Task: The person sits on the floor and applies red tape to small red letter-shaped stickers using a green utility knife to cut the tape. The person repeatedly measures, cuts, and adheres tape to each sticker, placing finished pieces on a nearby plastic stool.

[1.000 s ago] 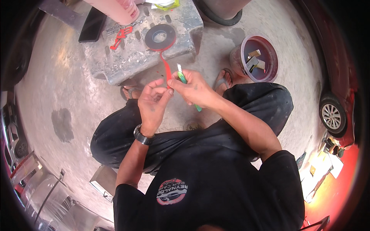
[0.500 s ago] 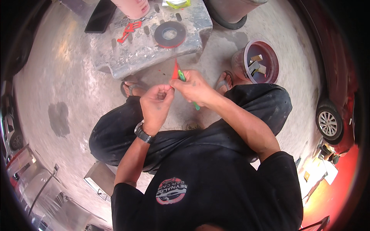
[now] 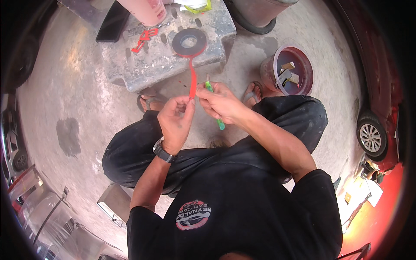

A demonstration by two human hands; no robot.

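My left hand (image 3: pixel 174 121) pinches the free end of a red-backed tape strip (image 3: pixel 193 80) between thumb and fingertips. The strip runs up to a dark tape roll (image 3: pixel 201 43), which lies flat near the front edge of a worn grey plastic stool (image 3: pixel 151 67). In my right hand (image 3: pixel 223 104) is a green utility knife (image 3: pixel 221 124), gripped with its blade end pointing away from me. My right thumb and index fingertips are close beside the strip's end; whether they touch it is unclear.
Red tape scraps (image 3: pixel 145 38), a black phone (image 3: pixel 113 21) and a pinkish tub (image 3: pixel 145 9) rest on the stool. On the floor to the right stands a bucket (image 3: pixel 265 71) holding liquid and small blocks. A dark red car (image 3: pixel 381 86) is at the far right.
My right hand has shifted slightly right, apart from my left fingertips, with the knife still in it. The tape strip has turned its red face broadside and now curves up to the roll.
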